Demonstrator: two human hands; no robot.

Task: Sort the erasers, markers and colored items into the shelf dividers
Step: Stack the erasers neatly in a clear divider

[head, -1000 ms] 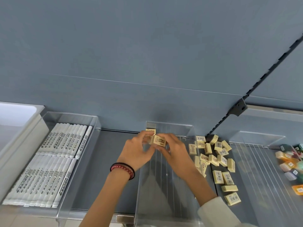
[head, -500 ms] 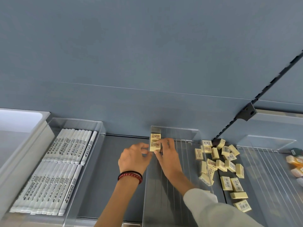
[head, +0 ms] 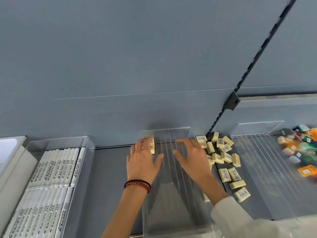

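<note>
Now both hands hover over the clear divider tray (head: 171, 212), fingers spread and holding nothing. The left hand (head: 143, 162) is at the placed erasers (head: 152, 148) in the tray's back-left corner. The right hand (head: 192, 160) is nearer the loose erasers (head: 223, 157), which lie at mixed angles on the shelf (head: 109, 169) just past the tray's right wall. Fetching one likely means lifting over that wall; the tray floor offers plenty of room.
</note>
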